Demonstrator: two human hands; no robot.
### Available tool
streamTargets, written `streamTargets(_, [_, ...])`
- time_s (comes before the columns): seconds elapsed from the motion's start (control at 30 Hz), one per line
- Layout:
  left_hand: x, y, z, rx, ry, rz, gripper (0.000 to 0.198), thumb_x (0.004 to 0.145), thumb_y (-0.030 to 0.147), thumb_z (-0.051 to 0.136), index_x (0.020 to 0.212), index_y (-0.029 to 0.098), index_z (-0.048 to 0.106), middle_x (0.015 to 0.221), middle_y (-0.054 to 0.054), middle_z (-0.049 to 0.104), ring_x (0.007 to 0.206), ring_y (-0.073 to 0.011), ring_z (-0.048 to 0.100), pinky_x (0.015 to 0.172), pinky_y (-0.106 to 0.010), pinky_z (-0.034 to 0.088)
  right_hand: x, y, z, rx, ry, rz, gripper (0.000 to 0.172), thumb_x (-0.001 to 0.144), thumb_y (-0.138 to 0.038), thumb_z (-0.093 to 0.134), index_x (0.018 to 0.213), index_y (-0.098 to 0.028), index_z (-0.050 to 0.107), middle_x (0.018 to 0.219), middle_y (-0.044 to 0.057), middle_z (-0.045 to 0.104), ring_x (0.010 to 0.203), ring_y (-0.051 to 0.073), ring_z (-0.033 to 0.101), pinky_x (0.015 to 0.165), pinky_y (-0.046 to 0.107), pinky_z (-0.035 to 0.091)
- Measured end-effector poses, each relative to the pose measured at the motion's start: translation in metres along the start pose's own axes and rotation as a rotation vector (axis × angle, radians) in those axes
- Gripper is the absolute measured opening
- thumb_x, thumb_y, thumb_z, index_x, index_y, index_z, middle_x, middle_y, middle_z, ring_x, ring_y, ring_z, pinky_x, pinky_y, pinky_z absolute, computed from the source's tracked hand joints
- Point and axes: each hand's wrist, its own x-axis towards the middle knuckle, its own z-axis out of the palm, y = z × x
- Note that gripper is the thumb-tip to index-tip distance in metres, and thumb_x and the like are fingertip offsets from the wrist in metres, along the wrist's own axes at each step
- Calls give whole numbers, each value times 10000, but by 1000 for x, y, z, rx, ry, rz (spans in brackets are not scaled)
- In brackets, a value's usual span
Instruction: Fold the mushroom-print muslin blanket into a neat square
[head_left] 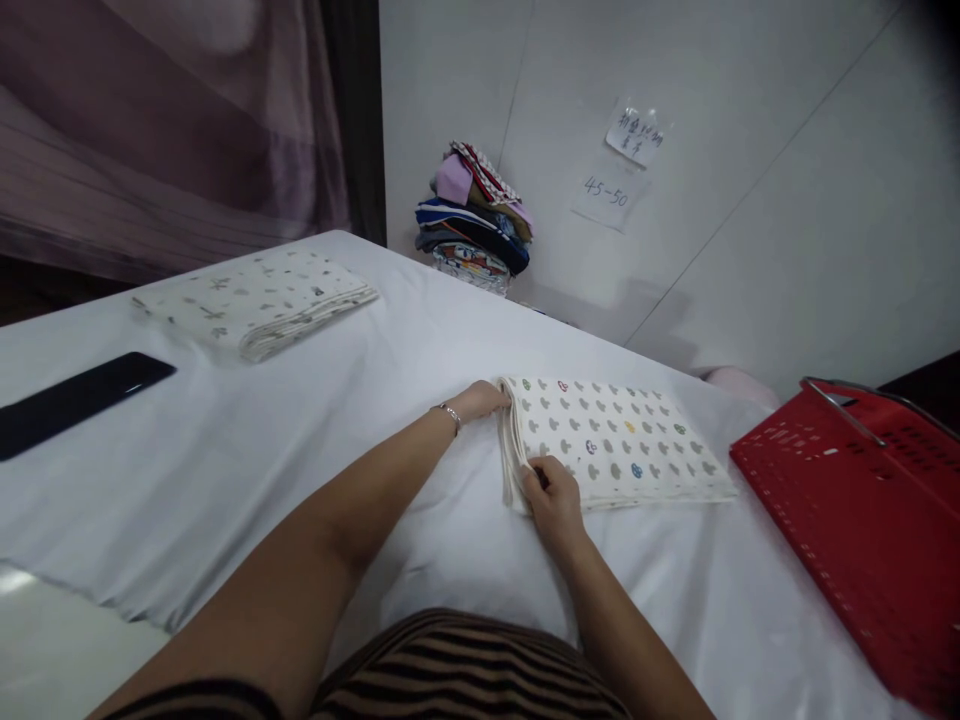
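A folded white cloth with small grey and coloured prints (622, 435) lies on the white sheet (300, 430) in front of me. My left hand (480, 400) grips its far left corner, fingers closed on the edge. A thin bracelet circles that wrist. My right hand (553, 492) pinches the near left corner of the same cloth, thumb on top. Both hands sit along the cloth's left folded edge.
A second folded patterned cloth (259, 300) lies at the far left of the sheet. A black flat object (71, 400) rests at the left edge. A red plastic basket (870, 510) sits at the right. A pile of coloured clothes (474, 225) leans against the wall, under paper notes (634, 135).
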Motion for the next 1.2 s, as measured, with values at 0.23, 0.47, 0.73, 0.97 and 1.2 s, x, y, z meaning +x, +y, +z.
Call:
streamTargets(0.23, [-31,-14,7,20,-230,-15,341,695,347,668,478,165,479,369,47,378,359,-61,276,405,-233,182,1,0,-1,-5,1,-2,190,861,-329,486,830,-206,628,750,14,616,701,153,535,650,264,398])
streamTargets(0.47, [-54,-36,24,-68,-237,51,253,688,280,630,516,160,487,404,55,401,373,-57,309,395,-224,180,-1,2,-1,-32,11,-49,192,872,-335,490,869,-202,629,757,3,594,714,152,533,658,266,397])
streamTargets(0.73, [-64,-35,32,-140,-217,-26,252,701,243,592,497,158,470,420,35,420,391,-61,335,406,-223,198,-3,-2,-2,-160,-24,-127,175,898,-293,468,934,-207,617,864,21,608,814,160,560,717,267,399])
streamTargets(0.97, [-69,-32,36,-192,-204,-49,325,757,340,573,507,161,467,445,26,434,391,-68,340,393,-233,183,-5,-6,0,-273,-54,-165,197,920,-281,445,994,-214,615,911,36,616,872,173,575,741,272,412])
streamTargets(1.2, [-74,-30,43,-166,-101,22,405,763,371,652,480,170,443,362,56,367,404,-70,343,436,-226,261,-9,-13,-2,-359,-94,-204,190,915,-255,468,986,-216,640,930,50,619,874,185,571,744,277,416])
